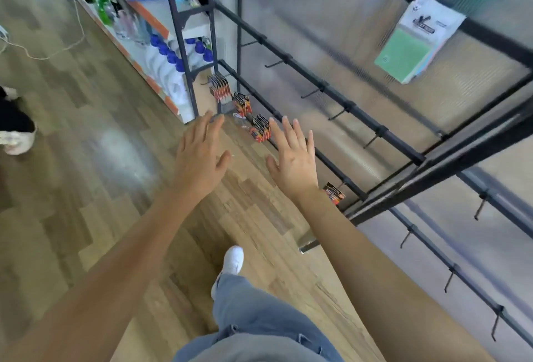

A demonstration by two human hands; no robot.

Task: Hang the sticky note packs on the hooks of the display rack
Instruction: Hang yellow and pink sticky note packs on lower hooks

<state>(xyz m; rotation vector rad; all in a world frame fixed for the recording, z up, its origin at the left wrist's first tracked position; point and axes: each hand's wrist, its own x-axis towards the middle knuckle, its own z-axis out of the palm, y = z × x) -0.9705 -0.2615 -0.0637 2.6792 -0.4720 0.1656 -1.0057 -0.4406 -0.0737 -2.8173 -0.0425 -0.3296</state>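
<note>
A bunch of sticky note packs [418,40], green in front with white header cards, hangs from a hook on the upper bar of the black display rack [317,85] at the upper right. Several bare hooks stick out along the rack's bars. My left hand [200,157] and my right hand [292,157] are stretched out side by side over the floor, fingers straight and spread, holding nothing. Both hands are well below and left of the hanging packs, near the rack's lowest bar.
Small orange-and-black carded items [261,131] hang along the lowest bar. A shelf unit with blue-capped bottles [167,53] stands at the far left. A cable [57,53] trails on the wooden floor. Another person's shoe [17,139] is at the left edge. My white shoe [232,260] is below.
</note>
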